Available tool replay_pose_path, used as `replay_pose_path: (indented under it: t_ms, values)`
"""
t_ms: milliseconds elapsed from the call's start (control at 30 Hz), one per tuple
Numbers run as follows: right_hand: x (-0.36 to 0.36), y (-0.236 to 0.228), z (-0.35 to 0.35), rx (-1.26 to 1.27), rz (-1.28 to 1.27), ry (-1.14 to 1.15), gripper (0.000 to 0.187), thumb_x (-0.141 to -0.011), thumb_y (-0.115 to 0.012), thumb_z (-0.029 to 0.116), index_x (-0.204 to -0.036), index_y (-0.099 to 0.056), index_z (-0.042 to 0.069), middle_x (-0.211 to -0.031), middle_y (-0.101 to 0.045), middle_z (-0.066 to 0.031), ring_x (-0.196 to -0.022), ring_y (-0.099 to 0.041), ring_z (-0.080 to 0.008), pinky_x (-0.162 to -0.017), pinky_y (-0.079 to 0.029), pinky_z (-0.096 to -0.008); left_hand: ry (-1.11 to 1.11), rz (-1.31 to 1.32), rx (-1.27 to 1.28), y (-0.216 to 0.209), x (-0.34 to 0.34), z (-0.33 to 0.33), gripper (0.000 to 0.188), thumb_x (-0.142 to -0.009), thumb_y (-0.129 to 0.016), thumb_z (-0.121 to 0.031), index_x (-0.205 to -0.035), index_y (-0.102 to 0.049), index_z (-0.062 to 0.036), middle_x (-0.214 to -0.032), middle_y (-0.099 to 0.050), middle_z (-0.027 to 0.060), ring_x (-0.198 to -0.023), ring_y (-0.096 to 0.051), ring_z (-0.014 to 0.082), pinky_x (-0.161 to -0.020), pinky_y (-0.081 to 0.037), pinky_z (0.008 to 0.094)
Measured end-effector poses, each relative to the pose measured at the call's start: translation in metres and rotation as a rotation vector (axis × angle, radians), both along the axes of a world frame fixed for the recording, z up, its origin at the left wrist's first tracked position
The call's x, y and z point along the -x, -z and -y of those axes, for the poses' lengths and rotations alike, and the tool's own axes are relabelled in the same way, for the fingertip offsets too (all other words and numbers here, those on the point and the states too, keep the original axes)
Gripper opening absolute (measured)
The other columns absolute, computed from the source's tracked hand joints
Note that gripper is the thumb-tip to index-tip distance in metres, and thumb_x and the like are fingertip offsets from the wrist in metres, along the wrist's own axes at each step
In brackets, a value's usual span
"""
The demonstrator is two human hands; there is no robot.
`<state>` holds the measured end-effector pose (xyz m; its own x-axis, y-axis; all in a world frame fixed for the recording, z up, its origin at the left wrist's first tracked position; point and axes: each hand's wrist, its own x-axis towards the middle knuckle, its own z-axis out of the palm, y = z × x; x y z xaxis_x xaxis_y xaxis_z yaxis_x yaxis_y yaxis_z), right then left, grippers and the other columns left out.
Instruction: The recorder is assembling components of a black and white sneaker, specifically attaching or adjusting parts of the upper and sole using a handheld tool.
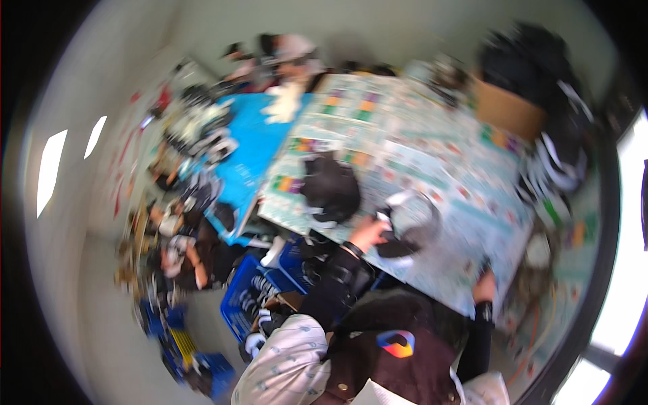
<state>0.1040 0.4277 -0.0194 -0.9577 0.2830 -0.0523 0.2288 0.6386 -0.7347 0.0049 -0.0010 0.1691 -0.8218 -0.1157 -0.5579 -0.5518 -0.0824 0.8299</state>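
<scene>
The picture is blurred by motion. My left hand [368, 234], at the end of a black sleeve, grips a black and white shoe [405, 226] on a table covered with printed paper sheets [432, 155]. A second dark shoe-like bundle [331, 190] lies just left of it on the paper. My right hand [484, 286], also in a black sleeve, rests at the near edge of the table, apart from the shoe. Its fingers are too blurred to read.
Blue crates [246, 297] holding dark shoes stand on the floor by my left side. A blue-topped table [250, 145] carries several black and white items. A cardboard box [507, 109] sits at the far right. One person [181, 251] sits at the left and another [291, 52] at the far end.
</scene>
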Motion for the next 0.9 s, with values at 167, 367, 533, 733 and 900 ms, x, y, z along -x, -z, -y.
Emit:
replay_pose_path:
  t_ms: [167,367,533,733,900]
  values:
    - [0.014,0.047,-0.043,-0.503,0.313,-0.028,0.081,-0.075,-0.072,0.013,-0.145,-0.037,-0.007,-0.139,-0.048,-0.0335,-0.131,-0.045,-0.0479,-0.113,-0.037,-0.0493,-0.298,-0.07,-0.501,-0.021,-0.054,0.054,0.026,-0.091,-0.07,-0.015,-0.115,-0.064,-0.0075,-0.094,-0.066,0.0066,-0.087,-0.068,0.0209,-0.077,-0.058,0.0385]
    - [0.06,-0.03,-0.026,-0.378,0.127,-0.17,0.045,-0.077,-0.066,0.012,-0.119,-0.057,-0.001,-0.119,-0.059,-0.027,-0.117,-0.054,-0.0455,-0.102,-0.044,-0.0521,-0.603,-1.073,-0.077,-0.234,-0.012,0.326,0.044,-0.104,-0.054,-0.044,-0.135,-0.054,-0.0124,-0.129,-0.058,0.0081,-0.121,-0.054,0.0224,-0.102,-0.045,0.0426]
    - [0.071,-0.084,0.0,-0.367,0.152,-0.162,0.033,-0.079,-0.064,0.009,-0.111,-0.065,0.002,-0.117,-0.063,-0.0216,-0.111,-0.058,-0.0425,-0.097,-0.047,-0.0485,-0.085,-0.822,0.732,-0.364,0.022,0.374,0.066,-0.107,-0.048,-0.042,-0.16,-0.028,-0.0087,-0.163,-0.034,0.0091,-0.151,-0.028,0.0195,-0.122,-0.022,0.0353]
    - [0.064,-0.113,0.03,-0.292,0.185,-0.231,0.031,-0.077,-0.065,0.008,-0.107,-0.068,0.003,-0.116,-0.064,-0.0204,-0.115,-0.055,-0.0418,-0.102,-0.043,-0.0488,0.274,-0.436,0.751,-0.172,0.058,0.317,0.068,-0.096,-0.068,-0.044,-0.146,-0.047,-0.0015,-0.137,-0.061,0.0175,-0.126,-0.06,0.0275,-0.105,-0.047,0.0373]
    - [0.057,-0.127,0.044,-0.342,0.164,-0.255,0.029,-0.08,-0.07,0.015,-0.105,-0.068,0.0,-0.107,-0.067,-0.0214,-0.104,-0.063,-0.0416,-0.093,-0.05,-0.0462,0.119,-0.542,0.979,-0.06,0.043,0.304,0.052,-0.086,-0.079,-0.035,-0.122,-0.06,-0.0026,-0.105,-0.07,0.0192,-0.097,-0.069,0.0357,-0.081,-0.055,0.0418]
